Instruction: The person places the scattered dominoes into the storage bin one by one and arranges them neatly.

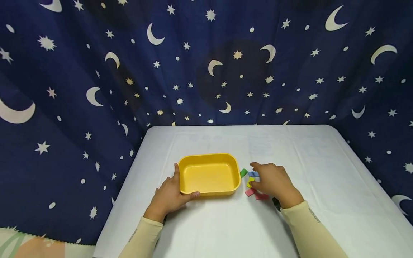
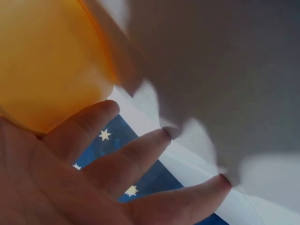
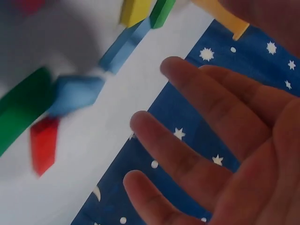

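Note:
A yellow rectangular tub (image 1: 206, 194) stands on the white table in the head view, its inside bare. My left hand (image 1: 169, 196) rests against its near left corner, thumb along the front wall and index finger on the left side. In the left wrist view, the other fingers (image 2: 126, 161) stretch out beside the tub (image 2: 51, 61). My right hand (image 1: 274, 181) hovers over small coloured blocks right of the tub, its fingers apart and holding nothing. Among them are a green block (image 1: 243, 173), a blue block (image 1: 254, 174), a yellow block (image 1: 250, 182) and red blocks (image 1: 250, 192).
The white table (image 1: 219, 229) has rounded far corners. Behind it and at its sides hangs a dark blue curtain (image 1: 193, 71) with moons and stars. In the right wrist view, further blocks, a green one (image 3: 23, 110) and a red one (image 3: 44, 145), appear blurred.

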A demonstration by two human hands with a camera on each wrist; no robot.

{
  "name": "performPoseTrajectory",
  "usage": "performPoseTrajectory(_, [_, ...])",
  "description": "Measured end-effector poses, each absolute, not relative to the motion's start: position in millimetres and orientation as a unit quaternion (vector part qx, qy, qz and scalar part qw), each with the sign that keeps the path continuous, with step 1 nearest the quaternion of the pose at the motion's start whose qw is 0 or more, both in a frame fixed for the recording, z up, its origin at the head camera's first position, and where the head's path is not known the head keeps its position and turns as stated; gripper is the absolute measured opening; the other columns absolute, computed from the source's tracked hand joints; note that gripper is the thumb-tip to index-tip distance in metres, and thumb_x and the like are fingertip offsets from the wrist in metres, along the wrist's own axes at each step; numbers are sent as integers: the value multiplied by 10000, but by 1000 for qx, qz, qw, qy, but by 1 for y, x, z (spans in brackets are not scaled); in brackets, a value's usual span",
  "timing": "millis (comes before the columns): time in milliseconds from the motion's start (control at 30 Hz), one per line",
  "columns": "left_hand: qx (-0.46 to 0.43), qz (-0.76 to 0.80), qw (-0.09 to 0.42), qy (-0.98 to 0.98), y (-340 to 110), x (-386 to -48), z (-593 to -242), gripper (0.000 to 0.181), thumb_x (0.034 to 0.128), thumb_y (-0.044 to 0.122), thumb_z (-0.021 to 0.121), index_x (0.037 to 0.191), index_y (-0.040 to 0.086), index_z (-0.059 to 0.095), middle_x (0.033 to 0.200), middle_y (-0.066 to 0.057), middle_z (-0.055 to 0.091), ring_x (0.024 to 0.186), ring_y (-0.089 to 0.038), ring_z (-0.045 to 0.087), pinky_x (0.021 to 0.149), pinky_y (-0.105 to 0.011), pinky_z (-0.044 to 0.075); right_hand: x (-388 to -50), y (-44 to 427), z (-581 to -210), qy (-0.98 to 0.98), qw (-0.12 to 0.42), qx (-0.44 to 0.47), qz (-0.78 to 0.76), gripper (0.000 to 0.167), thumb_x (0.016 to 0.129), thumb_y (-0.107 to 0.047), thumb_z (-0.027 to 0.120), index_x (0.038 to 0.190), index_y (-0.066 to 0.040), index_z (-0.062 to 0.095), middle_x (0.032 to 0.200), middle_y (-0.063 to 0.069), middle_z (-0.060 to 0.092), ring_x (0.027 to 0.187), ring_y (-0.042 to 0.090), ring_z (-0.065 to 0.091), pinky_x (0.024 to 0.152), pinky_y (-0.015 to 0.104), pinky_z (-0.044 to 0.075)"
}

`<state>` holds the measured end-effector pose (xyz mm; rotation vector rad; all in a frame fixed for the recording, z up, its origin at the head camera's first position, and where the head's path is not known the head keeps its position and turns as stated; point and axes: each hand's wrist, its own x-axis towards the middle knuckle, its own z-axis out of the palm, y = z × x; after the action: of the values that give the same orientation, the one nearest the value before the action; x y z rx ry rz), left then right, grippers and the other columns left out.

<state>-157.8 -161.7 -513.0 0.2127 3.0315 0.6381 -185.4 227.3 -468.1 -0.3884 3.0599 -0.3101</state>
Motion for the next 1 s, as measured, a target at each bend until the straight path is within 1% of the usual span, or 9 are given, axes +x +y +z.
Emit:
performPoseTrajectory(33, [66,206,20,976,-161,-158,-513,1457,697,1014,541,1691,161,-97,1542,-120,550,1318,-338,578,933,-789,451,-188,224,-469,987,20,-126,-99,712,830,-392,872,1444,-118,638,1115,32,776,1013,319,706,855,657,489])
performPoseTrajectory(100, [59,208,22,976,-159,-158,-513,1432,720,1004,534,1698,150,-71,1538,-124,556,1354,-373,557,941,-817,422,-193,219,-471,987,18,-124,-98,712,829,-397,875,1438,-112,640,1144,41,771,1035,328,705,858,656,490])
performPoseTrajectory(233, [52,215,28,975,-154,-158,-514,1395,760,956,577,1706,134,-36,1528,-120,571,1425,-443,486,949,-871,357,-199,213,-474,988,13,-117,-103,743,801,-400,904,1429,-97,646,1151,63,766,1046,337,703,860,670,492])
performPoseTrajectory(300, [53,212,30,975,-153,-158,-515,1410,747,971,566,1706,126,-30,1503,-118,594,1424,-449,486,941,-876,355,-201,211,-478,987,13,-113,-110,757,779,-393,917,1424,-97,651,1147,64,764,1035,325,701,859,666,496])
performPoseTrajectory(500, [49,216,29,975,-152,-158,-514,1413,745,954,598,1707,111,-4,1476,-123,617,1422,-458,484,932,-892,340,-209,201,-487,985,6,-122,-119,682,780,-343,882,1384,-99,676,1063,26,753,923,267,669,804,633,509])
performPoseTrajectory(600, [45,221,32,974,-152,-157,-513,1407,748,943,614,1708,128,-14,1485,-121,610,1435,-459,466,949,-897,318,-212,198,-490,985,9,-119,-123,659,794,-330,869,1380,-101,677,1051,29,747,912,269,657,814,639,509])
performPoseTrajectory(767, [43,224,32,973,-152,-158,-515,1405,748,944,612,1707,148,-36,1485,-123,609,1440,-459,459,955,-900,306,-218,195,-493,986,25,-99,-132,671,801,-344,864,1395,-102,668,1011,29,744,869,258,642,836,639,518])
performPoseTrajectory(1000, [30,218,28,975,-154,-160,-515,1418,729,965,597,1709,162,-40,1479,-114,616,1445,-448,458,967,-900,293,-227,192,-495,986,15,-86,-145,710,780,-398,879,1377,-78,667,889,-16,711,818,259,644,801,627,513])
